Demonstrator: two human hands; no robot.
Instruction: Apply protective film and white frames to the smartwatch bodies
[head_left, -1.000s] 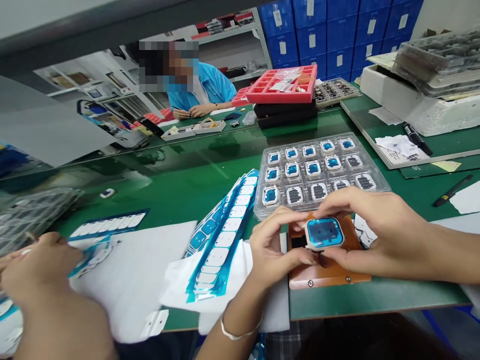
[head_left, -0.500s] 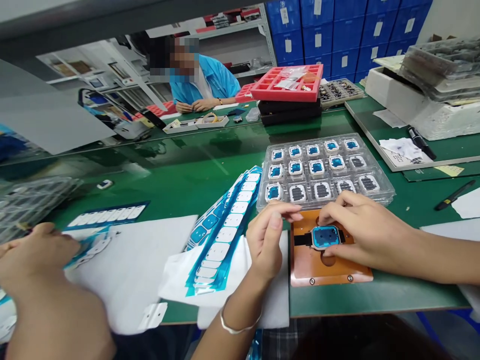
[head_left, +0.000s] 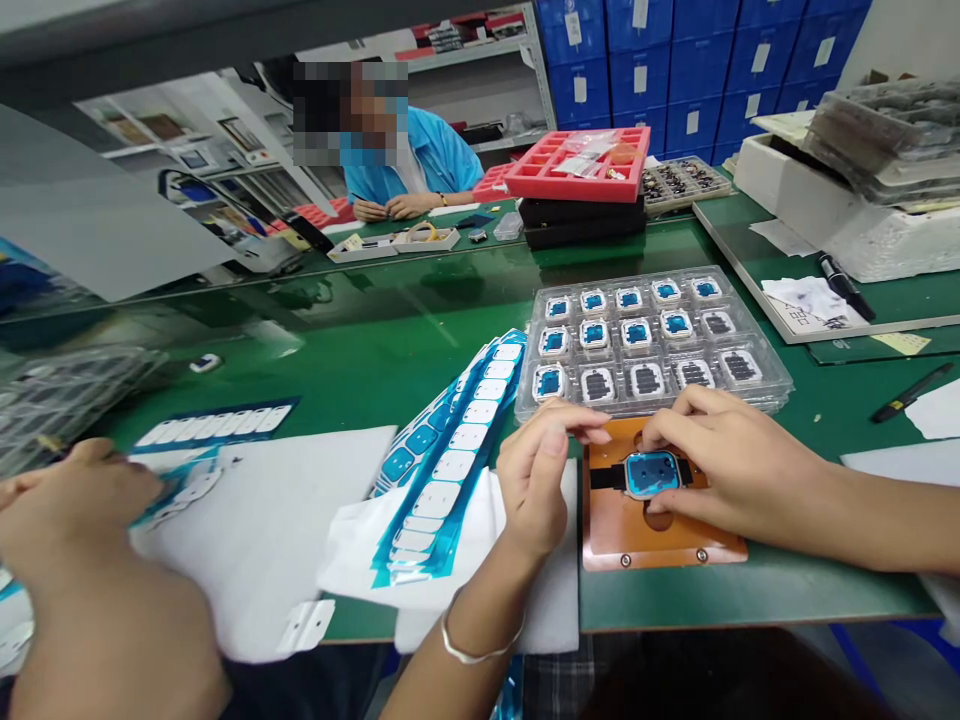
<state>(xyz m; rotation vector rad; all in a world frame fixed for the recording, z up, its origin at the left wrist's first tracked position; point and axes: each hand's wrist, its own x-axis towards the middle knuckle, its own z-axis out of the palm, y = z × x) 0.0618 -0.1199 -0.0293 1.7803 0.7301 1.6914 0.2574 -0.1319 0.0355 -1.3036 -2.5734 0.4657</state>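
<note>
A square watch case (head_left: 652, 475), its face covered by blue film with dark patches beneath, sits on an orange fixture plate (head_left: 622, 535). A black strip lies to its left on the plate. My right hand (head_left: 727, 450) grips the case between its thumb at the lower edge and its fingers at the upper edge. Just left of the plate, my left hand (head_left: 536, 475) hovers with fingers stretched toward the case and nothing visible in them. Behind both hands stands a clear tray (head_left: 772, 385) of white-rimmed square parts, some blue-filmed, others dark.
Blue sheets of white adhesive pieces (head_left: 454, 465) lie left of my left hand. At far left, a co-worker's hand (head_left: 90, 500) is over more sheets on a white foam pad (head_left: 262, 540). Another person sits across the table. A pen (head_left: 907, 392) lies at right.
Both hands keep nearly the same pose, my right hand still on the watch case. The whole view has shifted very slightly.
</note>
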